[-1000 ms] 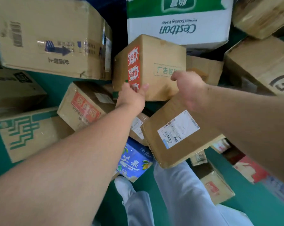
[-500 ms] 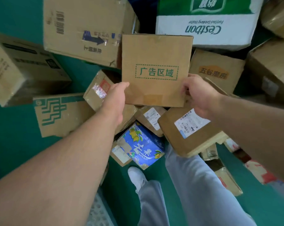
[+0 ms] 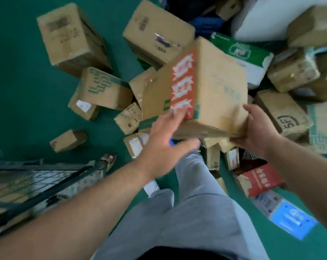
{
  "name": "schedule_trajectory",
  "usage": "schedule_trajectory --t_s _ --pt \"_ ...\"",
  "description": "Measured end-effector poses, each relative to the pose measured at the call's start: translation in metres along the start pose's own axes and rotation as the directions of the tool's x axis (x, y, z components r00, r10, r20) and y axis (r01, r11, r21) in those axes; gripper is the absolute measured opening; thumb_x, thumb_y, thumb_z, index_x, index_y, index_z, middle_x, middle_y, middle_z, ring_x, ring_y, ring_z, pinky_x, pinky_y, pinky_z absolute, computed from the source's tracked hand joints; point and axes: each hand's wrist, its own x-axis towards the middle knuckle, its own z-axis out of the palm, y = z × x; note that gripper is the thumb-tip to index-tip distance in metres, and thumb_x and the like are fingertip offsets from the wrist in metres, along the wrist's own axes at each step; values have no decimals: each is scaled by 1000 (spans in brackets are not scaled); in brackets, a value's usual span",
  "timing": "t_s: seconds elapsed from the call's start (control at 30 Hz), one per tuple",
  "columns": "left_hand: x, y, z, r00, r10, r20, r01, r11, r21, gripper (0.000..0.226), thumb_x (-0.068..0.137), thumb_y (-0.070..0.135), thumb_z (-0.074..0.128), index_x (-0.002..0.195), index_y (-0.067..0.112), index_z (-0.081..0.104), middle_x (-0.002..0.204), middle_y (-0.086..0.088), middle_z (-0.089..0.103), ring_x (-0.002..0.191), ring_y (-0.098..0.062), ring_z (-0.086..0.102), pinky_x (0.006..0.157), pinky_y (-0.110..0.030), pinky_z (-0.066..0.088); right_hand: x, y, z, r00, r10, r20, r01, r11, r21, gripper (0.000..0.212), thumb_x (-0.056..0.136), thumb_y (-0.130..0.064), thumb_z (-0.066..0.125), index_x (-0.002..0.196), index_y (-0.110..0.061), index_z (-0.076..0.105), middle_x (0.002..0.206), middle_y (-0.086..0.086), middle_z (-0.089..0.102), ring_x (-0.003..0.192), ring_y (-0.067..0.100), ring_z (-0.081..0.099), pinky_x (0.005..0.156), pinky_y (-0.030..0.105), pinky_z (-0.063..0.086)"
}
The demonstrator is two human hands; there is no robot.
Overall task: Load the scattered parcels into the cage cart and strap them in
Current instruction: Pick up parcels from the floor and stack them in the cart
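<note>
Red-label box (image 3: 196,87) is now lifting clear of the parcel pile (image 3: 102,89), turning toward cage cart (image 3: 46,182) coming into view; left grip (image 3: 166,145) pressing spread-fingered on its side, right grip (image 3: 256,128) curling round its lower corner, so loading is beginning

The left hand (image 3: 166,145) presses and the right hand (image 3: 256,132) grips a tilted box (image 3: 215,91) at one o'clock. A cart (image 3: 46,181) sits at eight o'clock.

matt cardboard box (image 3: 211,87) (wire-mesh cart (image 3: 46,182))
</note>
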Motion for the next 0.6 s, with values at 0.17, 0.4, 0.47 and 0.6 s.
schedule_trajectory --t_s 0.17,0.4,0.47,0.6 --pt "-124 -30 -17 990 116 -82 -100 978 181 90 87 48 61 162 39 12 167 23 7 155 -3 -4 129 -43 6 -99 80 35 999 46 27 -44 997 -55 58 81 -59 59 133 -32 62 114 -2 70 91 19 68 65 33 59" --pt "-270 -90 -62 963 -56 -264 41 997 -60 96 77 57 67 160 41 22 149 17 28 146 -8 24 125 -42 22 -223 168 88 994 -36 104 65 953 -295 27 97 -44 58 116 -25 60 79 1 61 54 16 61 48 24 46" --pt "-308 -101 -69 953 -106 -284 76 990 -116 92 79 52 72 156 53 22 155 16 20 149 -10 17 127 -39 13 -248 181 101 989 -34 143 81 940 -333 30 99 -42 57 119 -21 59 89 6 59 62 19 63 57 27 46" --pt "-361 -110 -65 933 -122 -339 93 990 -101 84 74 60 67 142 73 19 170 11 8 156 -10 1 126 -46 10 -272 200 120 978 62 201 19 927 -375 55 82 -60 66 121 -23 65 97 11 56 81 26 58 67 33 39"
